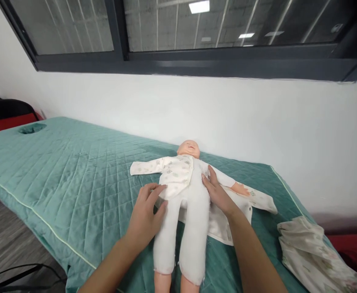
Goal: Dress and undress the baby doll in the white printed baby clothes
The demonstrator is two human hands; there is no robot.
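A baby doll (194, 232) with a white cloth body lies on its back, head (189, 149) toward the wall. A white printed baby shirt (177, 173) covers the left half of its chest, one sleeve stretched out to the left. The shirt's other side (222, 226) is spread flat under and beside the doll; the doll's hand (240, 189) rests by the right sleeve (262, 199). My left hand (147, 213) is at the doll's hip, fingertips at the shirt's hem, thumb and forefinger apart. Against the doll's right-hand side lies my right hand (217, 193), open, fingers spread.
A green quilted cover (83, 175) lies over the bed, with a round hole (32, 128) at its far left. Folded floral cloth (315, 252) sits at the right edge. Behind the bed stand a white wall (257, 122) and a dark-framed window (178, 67). Cables (22, 270) hang at lower left.
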